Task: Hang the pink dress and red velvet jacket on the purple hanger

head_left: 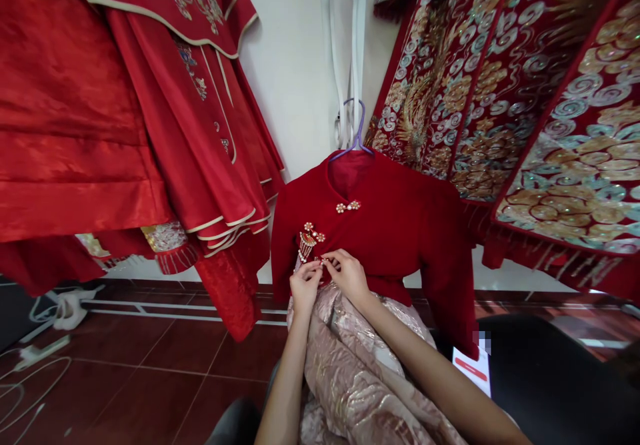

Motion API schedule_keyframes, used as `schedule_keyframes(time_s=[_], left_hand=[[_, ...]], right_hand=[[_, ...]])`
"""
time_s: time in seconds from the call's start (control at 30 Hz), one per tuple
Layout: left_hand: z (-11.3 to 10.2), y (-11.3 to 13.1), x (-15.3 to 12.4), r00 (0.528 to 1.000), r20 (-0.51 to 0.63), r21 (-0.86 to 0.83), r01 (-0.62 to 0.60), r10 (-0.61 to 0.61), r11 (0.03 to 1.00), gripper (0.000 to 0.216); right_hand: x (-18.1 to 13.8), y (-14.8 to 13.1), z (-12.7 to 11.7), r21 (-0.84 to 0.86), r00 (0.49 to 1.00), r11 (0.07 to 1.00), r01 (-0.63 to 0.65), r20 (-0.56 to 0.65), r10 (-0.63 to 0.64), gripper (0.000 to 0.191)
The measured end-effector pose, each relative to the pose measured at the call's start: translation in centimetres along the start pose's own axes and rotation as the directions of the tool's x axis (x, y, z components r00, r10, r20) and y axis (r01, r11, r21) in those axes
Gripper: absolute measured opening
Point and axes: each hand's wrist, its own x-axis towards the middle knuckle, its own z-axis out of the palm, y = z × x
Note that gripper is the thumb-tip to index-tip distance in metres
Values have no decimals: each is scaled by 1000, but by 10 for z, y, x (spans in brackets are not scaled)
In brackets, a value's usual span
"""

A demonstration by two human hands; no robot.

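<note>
A dark red long-sleeved jacket (pixel 385 225) hangs in front of me on a purple hanger (pixel 358 140). Both my hands meet at its lower left front edge. My left hand (pixel 306 285) pinches a small beaded button fastening (pixel 324 261) from the left, and my right hand (pixel 347 272) pinches it from the right; the fingertips hide most of it. Just above sits a tasselled gold brooch (pixel 307 245) with flower shapes. Another beaded flower clasp (pixel 348 206) lies near the collar. Below the jacket hangs a pinkish, shiny patterned skirt (pixel 345 365), beneath my forearms.
Red garments (pixel 185 125) hang at the left, and heavily embroidered ones (pixel 500 85) at the right. A black seat (pixel 545 372) stands at lower right beside a white card or screen (pixel 473 368). Pale shoes (pixel 70 310), a power strip (pixel 44 352) and cables lie on the tiled floor.
</note>
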Motion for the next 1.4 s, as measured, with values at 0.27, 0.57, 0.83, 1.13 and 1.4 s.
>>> schedule_keyframes(time_s=[0.27,0.57,0.83,1.13,1.4], left_hand=[[0,1,-3,986,30,128,-168,165,978,19],[2,-1,-20,988,-37,7,-152,152,988,26],[1,0,-18,989,-19,8,-146,147,989,29],[-1,-2,-18,986,12,35,-168,168,985,29],[0,-3,-18,984,12,47,-176,175,983,25]], right_hand=[[0,-2,4,-85,1000,996,-10,-25,8,14],[-21,1,1,145,972,982,119,-219,-86,17],[-19,3,5,139,975,983,117,-206,-87,16],[-18,1,5,42,987,997,70,-145,-63,17],[-16,6,7,45,990,997,66,-128,-60,20]])
